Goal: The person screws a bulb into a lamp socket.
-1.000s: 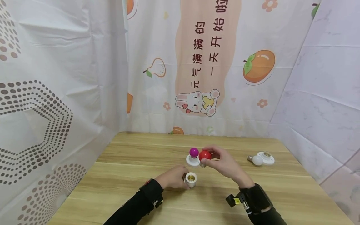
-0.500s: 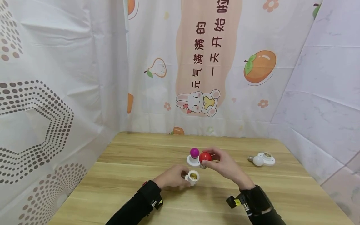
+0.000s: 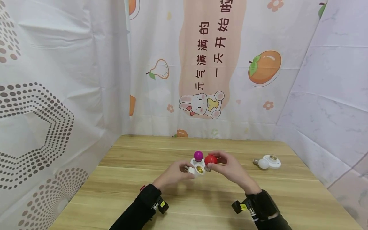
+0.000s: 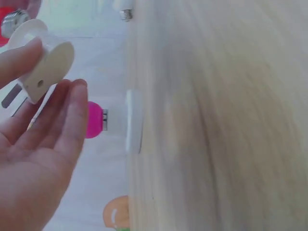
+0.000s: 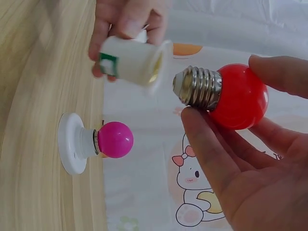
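Note:
My left hand (image 3: 172, 175) pinches a white lamp socket (image 5: 130, 58) with two plug prongs (image 4: 11, 96), lifted off the table. Its brass-lined mouth faces the screw end of a red light bulb (image 5: 243, 96). That bulb is in my right hand (image 3: 231, 169), held between thumb and fingers by the round part. In the right wrist view a small gap separates the bulb's metal thread from the socket. Just behind both hands, a magenta bulb (image 3: 198, 156) stands upright in a round white lamp base (image 5: 72, 144) on the table.
On the right of the wooden table (image 3: 132, 159), a white bulb (image 3: 263, 164) lies on its side against another round white lamp base (image 3: 276, 164) with an open socket. Printed curtains (image 3: 155, 105) hang at the back and both sides.
My left hand has raised the white socket from near the table, moving it up and forward towards the red bulb. The right hand has stayed almost still with the bulb.

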A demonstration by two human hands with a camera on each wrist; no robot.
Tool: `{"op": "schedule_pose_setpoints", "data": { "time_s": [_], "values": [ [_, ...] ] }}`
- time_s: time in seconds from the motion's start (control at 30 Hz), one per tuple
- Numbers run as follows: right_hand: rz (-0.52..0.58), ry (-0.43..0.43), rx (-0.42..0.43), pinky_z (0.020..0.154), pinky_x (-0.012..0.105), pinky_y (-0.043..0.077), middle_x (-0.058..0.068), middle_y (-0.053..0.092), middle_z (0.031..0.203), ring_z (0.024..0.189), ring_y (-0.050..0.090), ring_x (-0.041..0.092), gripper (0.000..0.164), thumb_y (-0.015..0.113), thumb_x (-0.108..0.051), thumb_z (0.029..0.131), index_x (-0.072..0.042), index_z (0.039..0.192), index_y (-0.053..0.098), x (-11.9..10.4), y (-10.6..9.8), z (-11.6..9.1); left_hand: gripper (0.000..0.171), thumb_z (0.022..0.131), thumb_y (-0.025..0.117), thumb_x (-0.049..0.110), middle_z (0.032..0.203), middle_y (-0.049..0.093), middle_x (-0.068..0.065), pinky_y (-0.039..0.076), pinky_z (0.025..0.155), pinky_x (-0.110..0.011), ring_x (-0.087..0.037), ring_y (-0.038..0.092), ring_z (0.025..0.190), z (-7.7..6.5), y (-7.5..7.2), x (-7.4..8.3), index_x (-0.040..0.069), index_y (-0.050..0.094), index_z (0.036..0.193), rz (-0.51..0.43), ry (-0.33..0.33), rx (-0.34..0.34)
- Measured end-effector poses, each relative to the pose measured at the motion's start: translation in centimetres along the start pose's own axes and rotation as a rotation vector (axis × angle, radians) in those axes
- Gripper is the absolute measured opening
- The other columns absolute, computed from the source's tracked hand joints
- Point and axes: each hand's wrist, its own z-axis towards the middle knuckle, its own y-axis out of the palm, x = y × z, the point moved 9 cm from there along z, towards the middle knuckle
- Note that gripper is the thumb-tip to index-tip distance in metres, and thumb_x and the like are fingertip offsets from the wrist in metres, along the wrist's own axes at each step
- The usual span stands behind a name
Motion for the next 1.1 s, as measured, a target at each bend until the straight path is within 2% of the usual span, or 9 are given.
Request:
{"op": "schedule_pose_setpoints", "data": {
  "time_s": [0.27,0.5,0.67,0.93,1.1],
  "values": [
    [0.046,0.008,0.036,0.085,0.031,0.057,0.014,0.065,0.124,0.107,0.064,0.029,0.053,0.077,-0.028,0.092,-0.003,0.135,0.059,-0.3,-0.7,-0.1,0.032,0.088,0.079,0.011,0.114,0.067,-0.008,0.058,0.085,-0.033,-0.021,0.068,0.1,0.2,-0.2,1.5,0.002,0.067,0.117,-0.201,0.049,0.016],
    [0.089,-0.021,0.04,0.085,0.029,0.057,0.017,0.064,0.126,0.108,0.065,0.03,0.051,0.078,-0.023,0.091,-0.003,0.134,0.059,-0.7,-0.9,-0.3,0.038,0.09,0.078,0.009,0.119,0.065,-0.008,0.057,0.09,-0.034,-0.021,0.067,0.106,0.0,0.2,2.3,-0.002,0.063,0.123,-0.306,0.067,-0.003],
    [0.132,-0.039,0.03,0.088,0.029,0.056,0.018,0.063,0.127,0.113,0.064,0.033,0.05,0.078,-0.02,0.091,-0.002,0.134,0.058,-0.9,-0.8,-0.5,0.035,0.091,0.077,0.013,0.119,0.065,-0.008,0.056,0.092,-0.036,-0.022,0.066,0.109,-0.1,0.3,2.8,0.002,0.064,0.121,-0.318,0.087,-0.016],
    [0.207,-0.068,0.007,0.09,0.031,0.057,0.019,0.059,0.13,0.117,0.063,0.036,0.048,0.077,-0.016,0.092,-0.003,0.133,0.056,-1.3,-0.2,-0.8,0.029,0.094,0.075,0.017,0.115,0.068,-0.008,0.056,0.093,-0.039,-0.023,0.066,0.105,-0.4,-0.3,4.1,0.005,0.067,0.119,-0.299,0.128,0.017],
    [0.174,-0.118,0.02,0.09,0.028,0.056,0.019,0.061,0.129,0.115,0.062,0.036,0.049,0.078,-0.015,0.091,-0.002,0.133,0.057,-1.6,-0.4,-0.7,0.026,0.095,0.073,0.018,0.112,0.069,-0.008,0.055,0.095,-0.046,-0.022,0.066,0.101,-0.4,-0.5,4.6,0.004,0.068,0.117,-0.293,0.145,0.034]
  ]
}}
